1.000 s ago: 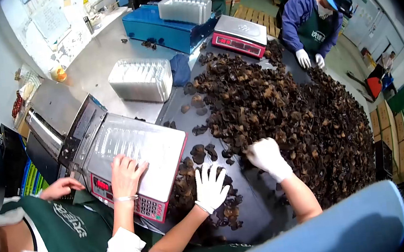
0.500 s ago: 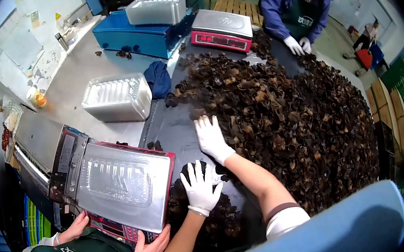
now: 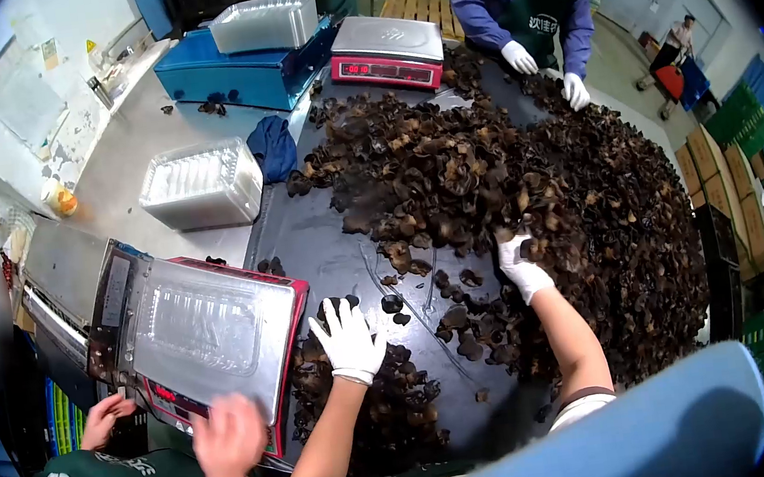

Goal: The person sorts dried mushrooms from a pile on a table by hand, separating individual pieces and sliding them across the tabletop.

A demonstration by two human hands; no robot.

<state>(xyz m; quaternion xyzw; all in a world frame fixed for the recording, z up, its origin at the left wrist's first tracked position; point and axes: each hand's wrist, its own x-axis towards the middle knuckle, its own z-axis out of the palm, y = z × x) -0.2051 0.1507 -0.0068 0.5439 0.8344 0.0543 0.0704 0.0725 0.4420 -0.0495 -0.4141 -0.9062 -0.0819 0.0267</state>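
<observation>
Item: my left hand, gloved in white; palm down, fingers spread apart, nothing gripped. Placed over the far end of a small pile of dark, curled pieces at the near left of centre.

Item: my right hand, gloved likewise; placed at the left edge of the large heap of the same pieces. The fingertips are lost among them, so I cannot tell whether they are apart, together or clamped on something.

Item: loose pieces, scattered on the dark surface between heap and pile.

Item: near scale, left of the small pile, bearing a clear tray. A co-worker's bare hand, blurred, at its near side.

Item: stack of clear trays, far left, just beside a dark blue cloth.

Handling notes, my judgement: the pieces look light and brittle, so I would keep the right hand low, cup loosely and slide under rather than press. Modest amounts should shed less. The left hand serves best as a flat, light guard over the pile, its wrist clear of the near scale, where a nudge could upset the reading, and clear of the co-worker's reach.
</observation>
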